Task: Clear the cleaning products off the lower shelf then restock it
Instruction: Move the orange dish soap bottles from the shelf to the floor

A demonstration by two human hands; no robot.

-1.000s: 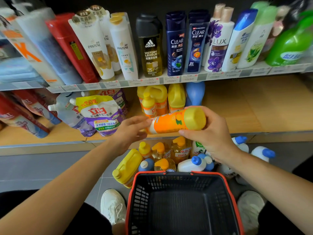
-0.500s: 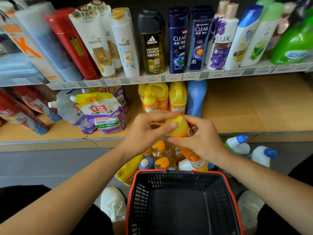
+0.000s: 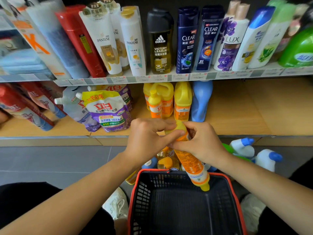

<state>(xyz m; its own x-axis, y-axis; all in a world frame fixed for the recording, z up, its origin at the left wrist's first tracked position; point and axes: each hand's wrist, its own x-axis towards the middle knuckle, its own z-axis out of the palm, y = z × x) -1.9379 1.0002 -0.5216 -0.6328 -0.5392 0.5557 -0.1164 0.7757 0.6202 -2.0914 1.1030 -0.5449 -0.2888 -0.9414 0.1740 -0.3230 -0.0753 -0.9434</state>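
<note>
Hands share an orange bottle: left hand and right hand both clasp its yellow base end, just in front of the lower shelf. Its long axis slants steeply down, cap lowest, over the red-rimmed basket. Yellow jugs, a blue bottle and refill pouches sit on the shelf.

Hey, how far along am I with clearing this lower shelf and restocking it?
Done: the lower shelf's right half is bare, and bottles stand on the floor. In hand: the left hand and right hand grip an orange bottle over the basket, which looks empty. Left: yellow jugs, a blue bottle and pouches sit on the shelf; restocking seems not begun.
</note>
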